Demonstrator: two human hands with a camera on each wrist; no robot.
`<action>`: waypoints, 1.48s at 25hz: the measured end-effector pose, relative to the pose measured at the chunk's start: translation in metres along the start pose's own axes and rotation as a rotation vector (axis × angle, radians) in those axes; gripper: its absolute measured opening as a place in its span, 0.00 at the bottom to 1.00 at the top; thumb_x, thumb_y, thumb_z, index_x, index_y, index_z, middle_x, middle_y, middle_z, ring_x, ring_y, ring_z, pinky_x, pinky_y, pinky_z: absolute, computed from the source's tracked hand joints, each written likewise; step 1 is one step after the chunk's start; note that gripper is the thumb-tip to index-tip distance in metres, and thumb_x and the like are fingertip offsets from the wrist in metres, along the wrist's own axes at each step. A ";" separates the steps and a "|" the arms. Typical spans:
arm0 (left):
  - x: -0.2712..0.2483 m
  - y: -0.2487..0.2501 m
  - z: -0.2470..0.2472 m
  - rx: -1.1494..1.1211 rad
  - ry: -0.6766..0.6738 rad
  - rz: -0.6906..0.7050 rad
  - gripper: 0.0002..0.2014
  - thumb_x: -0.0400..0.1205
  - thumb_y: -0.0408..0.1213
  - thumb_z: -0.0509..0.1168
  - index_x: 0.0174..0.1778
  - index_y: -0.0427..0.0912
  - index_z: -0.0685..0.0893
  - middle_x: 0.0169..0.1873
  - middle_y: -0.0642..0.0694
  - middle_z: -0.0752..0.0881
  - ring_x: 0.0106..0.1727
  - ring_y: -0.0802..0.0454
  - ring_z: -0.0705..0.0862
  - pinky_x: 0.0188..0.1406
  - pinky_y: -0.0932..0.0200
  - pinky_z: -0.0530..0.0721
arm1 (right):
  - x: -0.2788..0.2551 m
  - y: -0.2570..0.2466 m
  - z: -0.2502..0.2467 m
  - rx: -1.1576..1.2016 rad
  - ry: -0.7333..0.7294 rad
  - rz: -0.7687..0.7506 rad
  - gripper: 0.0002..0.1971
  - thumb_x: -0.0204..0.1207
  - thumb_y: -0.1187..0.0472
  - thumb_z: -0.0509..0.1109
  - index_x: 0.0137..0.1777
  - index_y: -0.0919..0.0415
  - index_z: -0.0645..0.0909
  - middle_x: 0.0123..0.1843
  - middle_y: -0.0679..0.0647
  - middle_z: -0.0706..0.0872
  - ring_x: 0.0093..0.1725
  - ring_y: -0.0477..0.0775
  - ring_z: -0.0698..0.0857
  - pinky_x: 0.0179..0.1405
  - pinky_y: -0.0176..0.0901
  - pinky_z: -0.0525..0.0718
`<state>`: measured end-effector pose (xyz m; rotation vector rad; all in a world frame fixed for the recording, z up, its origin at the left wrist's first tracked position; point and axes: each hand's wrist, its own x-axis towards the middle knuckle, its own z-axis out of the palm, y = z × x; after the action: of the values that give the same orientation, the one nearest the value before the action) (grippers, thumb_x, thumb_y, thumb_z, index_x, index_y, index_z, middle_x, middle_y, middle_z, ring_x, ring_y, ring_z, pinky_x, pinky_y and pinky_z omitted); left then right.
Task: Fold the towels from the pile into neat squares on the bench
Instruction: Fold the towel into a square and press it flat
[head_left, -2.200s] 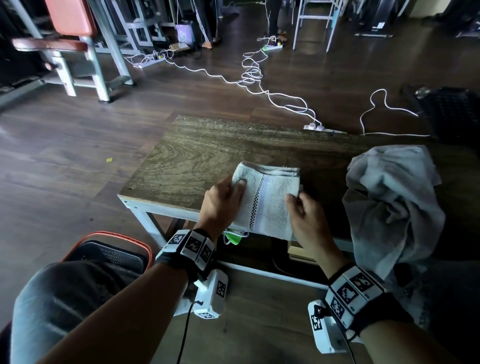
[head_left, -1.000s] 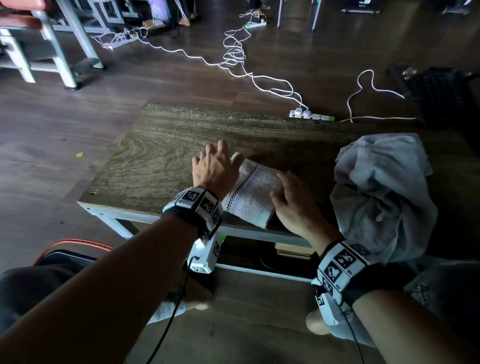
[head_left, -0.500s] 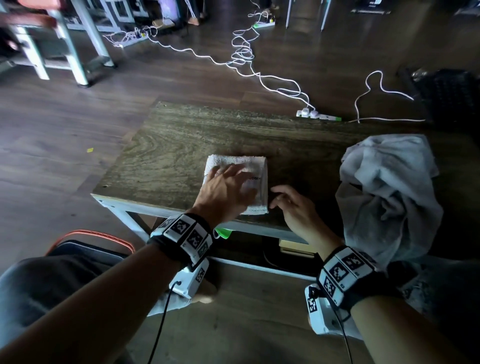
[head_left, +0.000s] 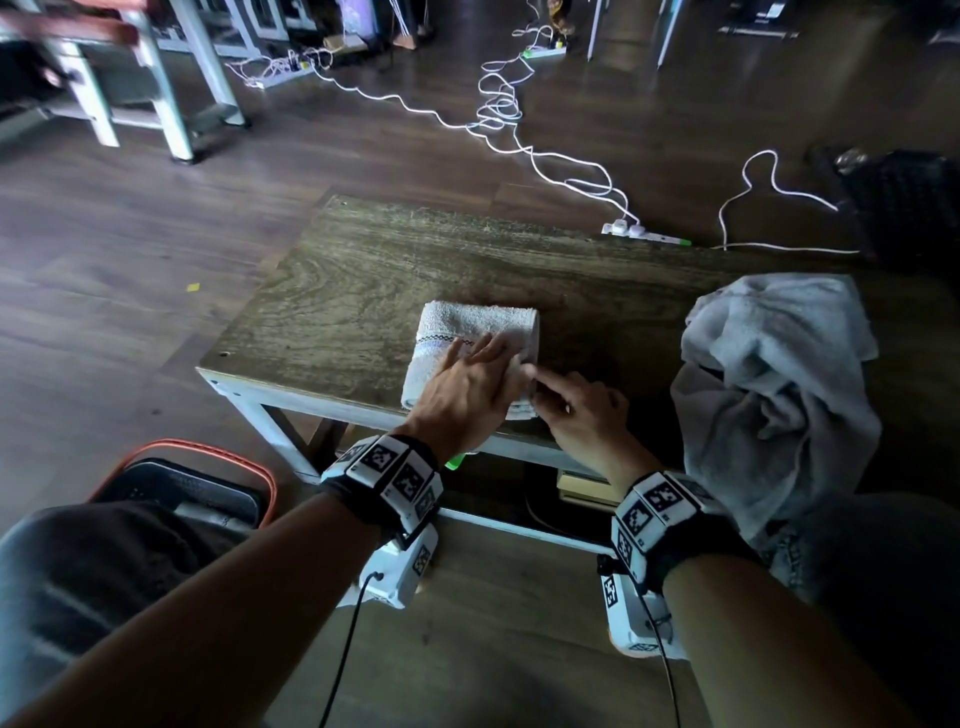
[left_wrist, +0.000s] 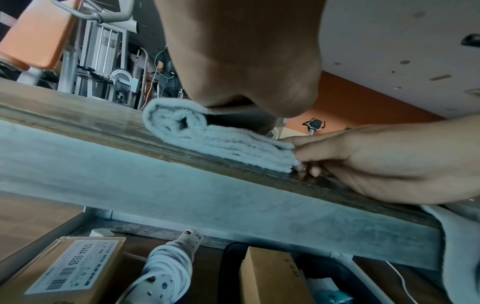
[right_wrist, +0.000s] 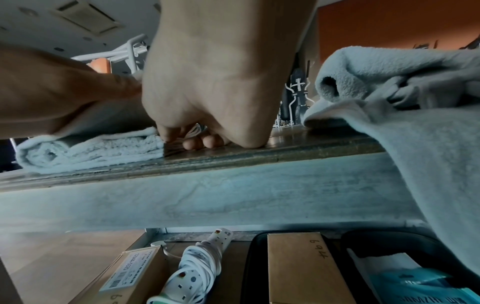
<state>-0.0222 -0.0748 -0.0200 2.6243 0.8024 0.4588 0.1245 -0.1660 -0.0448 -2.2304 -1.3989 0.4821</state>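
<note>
Left hand flat on towel; right hand pinching its edge; letting go early = layers springing open; pile overhangs bench, could slip off

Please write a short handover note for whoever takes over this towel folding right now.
Left hand: flat, fingers straight, pressing on the folded towel.
Right hand: fingers curled at the towel's right edge, thumb and fingers on its layers; whether it is pinching them is unclear.
Things: the folded towel lies near the front edge of the bench; the pile sits crumpled at the bench's right end, hanging over the front.
Done: one towel is folded to a rough square.
Left: tidy that edge, let go, then fold what is in the pile.
</note>
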 end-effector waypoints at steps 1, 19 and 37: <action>0.002 0.003 0.003 0.002 -0.017 -0.021 0.24 0.90 0.51 0.47 0.76 0.44 0.74 0.80 0.46 0.70 0.83 0.48 0.60 0.83 0.48 0.50 | 0.000 0.000 0.000 -0.005 -0.003 0.009 0.18 0.84 0.43 0.59 0.73 0.28 0.72 0.61 0.50 0.83 0.67 0.56 0.79 0.73 0.53 0.59; 0.010 0.009 0.020 0.014 -0.210 -0.093 0.34 0.85 0.48 0.57 0.85 0.40 0.55 0.85 0.45 0.56 0.86 0.49 0.50 0.85 0.52 0.47 | 0.000 0.006 -0.005 0.198 -0.010 0.071 0.15 0.81 0.56 0.65 0.66 0.42 0.74 0.42 0.39 0.84 0.55 0.50 0.83 0.73 0.58 0.71; 0.018 -0.021 -0.001 0.226 -0.355 -0.278 0.54 0.67 0.79 0.57 0.84 0.61 0.42 0.86 0.50 0.41 0.86 0.49 0.37 0.82 0.32 0.40 | 0.013 -0.023 -0.007 0.151 0.270 -0.017 0.08 0.80 0.63 0.64 0.57 0.56 0.80 0.51 0.53 0.86 0.52 0.55 0.85 0.55 0.51 0.83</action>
<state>-0.0183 -0.0482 -0.0243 2.6215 1.1240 -0.1802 0.1161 -0.1470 -0.0272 -2.0716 -1.2000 0.2585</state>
